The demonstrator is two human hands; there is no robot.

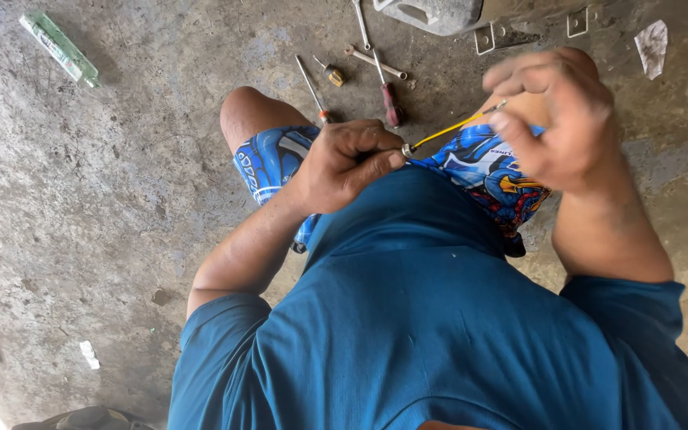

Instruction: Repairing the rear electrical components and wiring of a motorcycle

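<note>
Mid-frame, the left hand [348, 159] is fisted around a small metal tool [407, 149] while the right hand [555, 119] pinches a yellow wire [449, 130] stretched between them (knees right underneath), screwdrivers [390, 94] and a wrench [373, 60] scattered on the concrete floor [97, 207] above.

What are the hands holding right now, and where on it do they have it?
A thin yellow wire stretched between both hands: the left hand pinches the end with a small metal fitting, the right hand pinches the other end between fingertips.

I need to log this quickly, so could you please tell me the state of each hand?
Left hand: closed on the metal end of the yellow wire.
Right hand: fingers pinching the wire's other end.
</note>
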